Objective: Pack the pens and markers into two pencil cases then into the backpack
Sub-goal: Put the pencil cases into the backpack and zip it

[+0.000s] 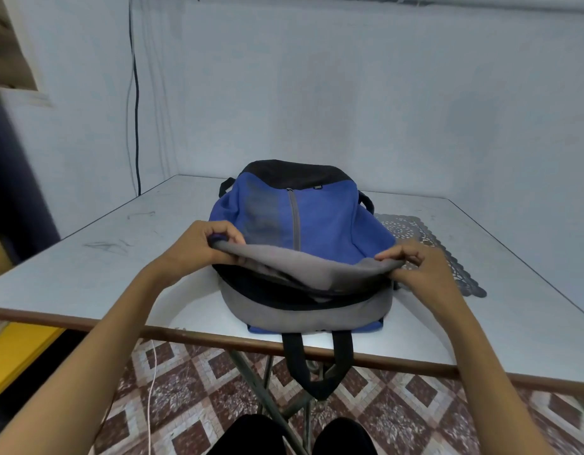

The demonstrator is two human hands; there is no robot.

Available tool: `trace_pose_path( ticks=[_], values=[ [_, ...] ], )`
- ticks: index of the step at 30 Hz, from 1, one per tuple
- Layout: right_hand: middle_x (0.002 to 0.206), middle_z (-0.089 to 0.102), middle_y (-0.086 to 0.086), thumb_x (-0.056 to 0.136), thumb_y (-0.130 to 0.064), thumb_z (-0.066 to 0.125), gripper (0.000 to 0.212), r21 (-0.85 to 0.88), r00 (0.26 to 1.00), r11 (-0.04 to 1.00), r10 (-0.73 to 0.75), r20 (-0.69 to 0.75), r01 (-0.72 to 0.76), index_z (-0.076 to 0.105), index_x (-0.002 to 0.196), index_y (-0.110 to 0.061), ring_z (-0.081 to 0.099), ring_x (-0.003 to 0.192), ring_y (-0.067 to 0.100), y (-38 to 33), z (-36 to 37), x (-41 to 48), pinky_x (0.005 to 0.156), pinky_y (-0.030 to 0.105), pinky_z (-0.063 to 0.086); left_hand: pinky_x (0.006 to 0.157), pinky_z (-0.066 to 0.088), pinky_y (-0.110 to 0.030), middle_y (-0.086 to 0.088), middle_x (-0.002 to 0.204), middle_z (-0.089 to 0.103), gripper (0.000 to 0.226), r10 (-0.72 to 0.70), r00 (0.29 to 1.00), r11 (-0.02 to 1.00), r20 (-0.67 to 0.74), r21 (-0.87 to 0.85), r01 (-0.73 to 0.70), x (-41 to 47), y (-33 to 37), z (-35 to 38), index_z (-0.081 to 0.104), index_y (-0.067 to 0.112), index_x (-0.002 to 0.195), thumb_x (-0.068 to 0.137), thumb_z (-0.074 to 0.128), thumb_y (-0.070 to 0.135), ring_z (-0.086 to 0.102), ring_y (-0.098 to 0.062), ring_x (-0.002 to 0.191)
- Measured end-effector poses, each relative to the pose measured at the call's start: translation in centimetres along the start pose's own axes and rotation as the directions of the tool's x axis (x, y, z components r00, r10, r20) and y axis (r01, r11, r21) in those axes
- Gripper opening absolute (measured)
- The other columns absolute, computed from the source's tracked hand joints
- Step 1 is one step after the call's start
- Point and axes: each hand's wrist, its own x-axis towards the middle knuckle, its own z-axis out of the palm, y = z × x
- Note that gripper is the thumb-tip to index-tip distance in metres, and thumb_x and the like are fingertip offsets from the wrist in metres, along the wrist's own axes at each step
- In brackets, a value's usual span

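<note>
I pinched the backpack (313,221) flap (303,267) with my left hand (198,244) and right hand (415,261), lifting it to bare the opening.

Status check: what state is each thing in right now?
backpack: lying on the table, main opening unzipped, flap lifted
left hand: grips the flap's left end
right hand: grips the flap's right end
lace mat: flat, beside the backpack
straps: hang over the table's near edge

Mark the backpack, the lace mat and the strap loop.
backpack (320,221): head view, on the blue front panel.
lace mat (409,226): head view, on its patterned middle.
strap loop (320,390): head view, on the bottom of the hanging loop.
</note>
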Motion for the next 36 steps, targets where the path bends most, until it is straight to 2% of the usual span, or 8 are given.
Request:
trace_pose_path(
  ticks=[10,14,17,22,25,29,33,36],
  values=[
    [0.09,0.071,-0.005,0.08,0.017,0.057,0.045,0.025,0.992,1.0,-0.02,0.124,0.017,0.075,0.084,-0.025,0.065,0.093,0.012,2.1,-0.2,-1.7,0.085,0.023,0.051,0.08,0.043,-0.015,0.013,0.075,0.065,0.041,0.073,0.997,0.987,0.035,0.142,-0.077,-1.2,-2.5,0.8,0.071,0.039,0.071,0.073,0.079,-0.001,0.055,-0.004,0.076],
    [0.087,0.072,-0.012,0.082,0.017,0.055,0.046,0.021,0.99,1.0,0.005,0.144,-0.008,0.075,0.083,-0.025,0.065,0.088,0.004,1.5,-0.3,-1.8,0.079,0.012,0.049,0.092,0.043,-0.02,0.006,0.106,0.066,0.036,0.089,0.996,0.996,0.003,-0.013,-0.089,-2.6,-2.1,1.1,0.069,0.021,0.102,0.073,0.055,0.005,0.057,-0.01,0.107],
    [0.087,0.073,-0.01,0.086,0.011,0.055,0.039,0.037,0.979,0.996,0.075,0.191,-0.083,0.076,0.087,-0.023,0.064,0.083,-0.005,0.2,-0.8,-1.3,0.073,0.009,0.046,0.1,0.038,-0.017,0.007,0.132,0.055,0.058,-0.021,0.957,0.993,-0.289,-0.116,-0.014,-2.8,-2.9,0.9,0.06,0.023,0.118,0.069,0.047,-0.005,0.045,-0.006,0.127],
    [0.092,0.071,0.001,0.088,-0.026,0.063,0.022,0.053,0.961,0.982,0.163,0.224,-0.179,0.075,0.092,-0.008,0.063,0.089,0.007,-2.6,-0.5,0.6,0.082,0.023,0.045,0.099,0.037,-0.028,-0.009,0.135,0.056,0.051,-0.305,0.72,0.949,-0.623,-0.138,0.283,-2.3,-4.8,0.6,0.053,0.01,0.13,0.084,0.056,-0.01,0.049,-0.026,0.127],
    [0.078,0.068,-0.002,0.09,-0.033,0.065,0.023,0.006,0.986,0.992,0.121,0.113,-0.122,0.073,0.084,-0.012,0.06,0.075,0.003,-4.8,1.2,2.3,0.074,0.02,0.046,0.113,0.029,-0.042,-0.011,0.132,0.061,0.046,-0.326,0.791,0.905,-0.518,0.072,0.42,-1.9,-5.5,0.7,0.054,0.01,0.133,0.088,0.062,0.016,0.052,-0.032,0.125],
    [0.075,0.065,-0.016,0.088,-0.037,0.066,0.018,-0.117,0.979,0.993,0.043,0.201,-0.02,0.07,0.078,-0.023,0.06,0.072,-0.006,-8.2,4.5,4.9,0.07,0.016,0.045,0.117,0.014,-0.052,-0.011,0.127,0.065,0.065,-0.306,0.868,0.791,-0.39,0.403,0.46,-1.5,-5.4,1.0,0.063,0.015,0.126,0.077,0.034,0.047,0.056,-0.031,0.119],
    [0.083,0.067,0.01,0.089,-0.043,0.062,0.043,-0.163,0.94,0.986,0.039,0.339,0.018,0.069,0.09,-0.001,0.06,0.078,0.023,-11.3,8.9,7.0,0.085,0.041,0.054,0.117,0.016,-0.053,-0.005,0.12,0.069,0.058,-0.26,0.901,0.865,-0.348,0.33,0.377,-2.0,-4.9,0.8,0.067,0.02,0.118,0.077,0.037,0.047,0.059,-0.027,0.115],
    [0.1,0.068,0.019,0.09,-0.047,0.058,0.054,-0.22,0.895,0.975,0.09,0.438,0.009,0.066,0.102,0.005,0.062,0.074,0.024,-13.4,12.5,8.3,0.074,0.035,0.051,0.111,0.031,-0.056,-0.003,0.115,0.07,0.048,-0.204,0.925,0.935,-0.32,0.218,0.281,-2.2,-4.9,1.0,0.066,0.018,0.115,0.079,0.044,0.042,0.062,-0.026,0.111]
  ],
)
